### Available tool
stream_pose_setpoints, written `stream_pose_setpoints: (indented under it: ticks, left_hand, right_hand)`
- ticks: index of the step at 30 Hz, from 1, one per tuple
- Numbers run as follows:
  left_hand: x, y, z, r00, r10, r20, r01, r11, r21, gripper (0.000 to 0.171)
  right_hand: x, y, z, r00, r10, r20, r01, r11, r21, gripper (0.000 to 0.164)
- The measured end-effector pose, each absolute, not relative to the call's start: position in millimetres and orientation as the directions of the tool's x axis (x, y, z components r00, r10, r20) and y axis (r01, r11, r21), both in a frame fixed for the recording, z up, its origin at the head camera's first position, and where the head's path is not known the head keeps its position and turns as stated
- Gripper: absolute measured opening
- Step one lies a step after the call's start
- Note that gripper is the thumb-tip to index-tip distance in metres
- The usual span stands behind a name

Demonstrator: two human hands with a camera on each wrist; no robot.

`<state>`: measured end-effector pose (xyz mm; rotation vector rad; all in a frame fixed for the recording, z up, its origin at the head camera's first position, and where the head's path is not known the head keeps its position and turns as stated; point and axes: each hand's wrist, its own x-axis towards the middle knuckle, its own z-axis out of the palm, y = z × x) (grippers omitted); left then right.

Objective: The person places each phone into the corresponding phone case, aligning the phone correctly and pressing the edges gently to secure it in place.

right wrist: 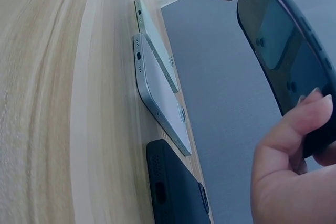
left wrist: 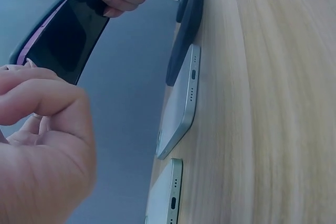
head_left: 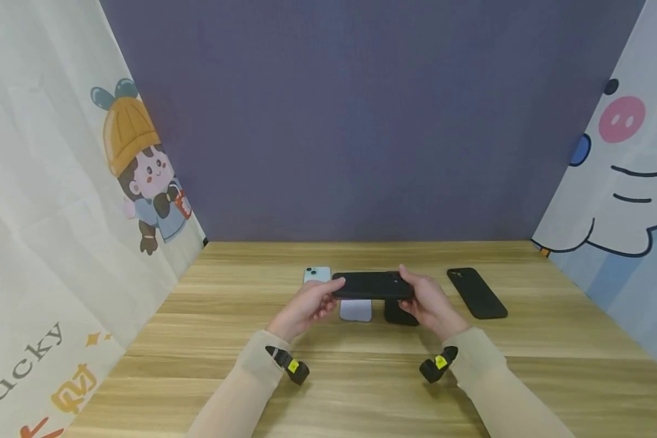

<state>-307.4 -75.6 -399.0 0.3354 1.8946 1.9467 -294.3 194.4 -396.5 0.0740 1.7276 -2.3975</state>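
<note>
A smartphone in a black case (head_left: pixel 369 285) is held level above the table, case side up and glossy screen (left wrist: pixel 68 38) facing down. My left hand (head_left: pixel 309 303) grips its left end, thumb on top and fingers curled below. The right end is gripped by my right hand (head_left: pixel 431 304) in the same way. A strip of purple phone edge (left wrist: pixel 34 43) shows between case and screen in the left wrist view; whether the case sits fully on all round, I cannot tell. Beneath lie a lavender phone (head_left: pixel 356 310) and a black-cased phone (head_left: pixel 399 313), both partly covered.
A pale mint phone (head_left: pixel 317 274) lies at the left of the row, partly behind my left hand. Farther right, a black phone case (head_left: pixel 477 293) lies slanted on the wooden table (head_left: pixel 361 389). A dark grey panel (head_left: pixel 361 121) stands along the back edge, with printed curtains at both sides.
</note>
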Motion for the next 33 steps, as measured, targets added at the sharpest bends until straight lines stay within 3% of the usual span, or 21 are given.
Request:
stream_pose_setpoints:
  ticks: [8, 16, 26, 31, 33]
  left_hand:
    - [-308.1, -76.8, -398.0, -0.874, 0.484, -0.049, -0.079, -0.041, 0.996, 0.048]
    - [-310.8, -78.4, -399.9, -0.851, 0.519, -0.077, -0.1, -0.016, 0.995, 0.046]
    - [-313.5, -81.3, -398.6, -0.895, 0.442, -0.053, -0.029, 0.062, 0.998, 0.034]
    - [-313.1, -80.6, -392.8, -0.933, 0.36, 0.017, 0.117, 0.257, 0.959, 0.07]
    - [-311.7, -80.2, -389.3, -0.934, 0.353, 0.053, 0.187, 0.359, 0.914, 0.069]
  right_hand:
    - [-295.1, 194.7, -397.4, -0.979, -0.135, -0.152, 0.187, -0.309, -0.932, 0.033]
    - [-295.3, 196.0, -397.5, -0.984, -0.105, -0.142, 0.166, -0.272, -0.948, 0.035]
    - [-294.5, 195.2, -396.9, -0.986, -0.112, -0.12, 0.145, -0.252, -0.957, 0.036]
    - [-295.6, 194.9, -397.2, -0.985, -0.135, -0.109, 0.139, -0.239, -0.961, 0.036]
    - [-295.8, 194.5, -397.3, -0.983, -0.143, -0.112, 0.143, -0.229, -0.963, 0.035]
